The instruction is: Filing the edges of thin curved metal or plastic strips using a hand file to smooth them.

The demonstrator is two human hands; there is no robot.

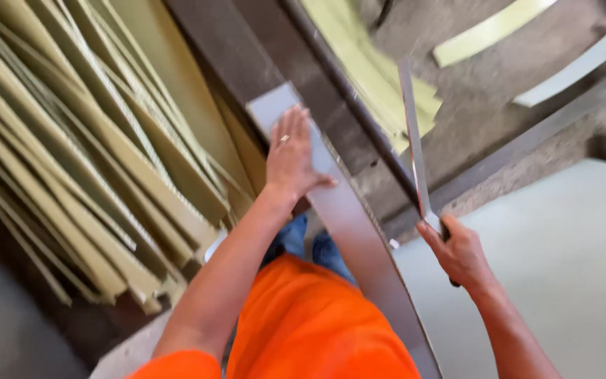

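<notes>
The grey strip point(348, 217) is pinned flat along the tabletop edge point(562, 281) under the spread left hand point(290, 156); the long blade point(414, 147) is clenched in the right hand point(459, 253). Steady pressure is best kept, fingers clear.

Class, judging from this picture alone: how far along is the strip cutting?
Done: many cut strips lie stacked at left. In hand: the left hand presses a grey strip flat, and the right hand grips a long blade. Left: the large pale sheet looks uncut.
</notes>
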